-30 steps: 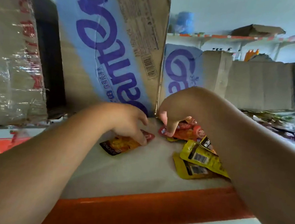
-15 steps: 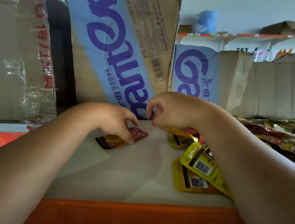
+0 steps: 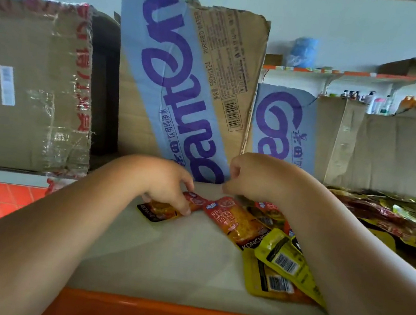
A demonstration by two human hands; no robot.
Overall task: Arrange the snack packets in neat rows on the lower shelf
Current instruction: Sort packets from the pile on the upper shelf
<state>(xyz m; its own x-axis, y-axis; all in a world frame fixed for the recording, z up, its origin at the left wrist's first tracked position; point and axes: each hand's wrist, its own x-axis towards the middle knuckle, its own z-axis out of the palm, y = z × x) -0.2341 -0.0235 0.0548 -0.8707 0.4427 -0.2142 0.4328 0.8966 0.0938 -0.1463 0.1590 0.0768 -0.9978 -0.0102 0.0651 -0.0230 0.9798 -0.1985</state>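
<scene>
Lower shelf [image 3: 164, 256], pale top, orange front lip; cardboard boxes [image 3: 188, 90] stand along its back. Left hand [image 3: 165, 181]: grip closed over a red-orange packet [image 3: 159, 210] lying flat mid-shelf. Right hand [image 3: 253, 178]: fingers curled above a second red packet [image 3: 236, 221]; contents of that grip cannot be told. Yellow packets [image 3: 280, 266] overlap near the front edge, right.

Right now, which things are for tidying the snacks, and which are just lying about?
For the job: left hand on a red packet; right hand; second red packet; yellow packets; packet heap; shelf.
Just lying about: blue-printed cardboard; taped box; far bottles.
</scene>
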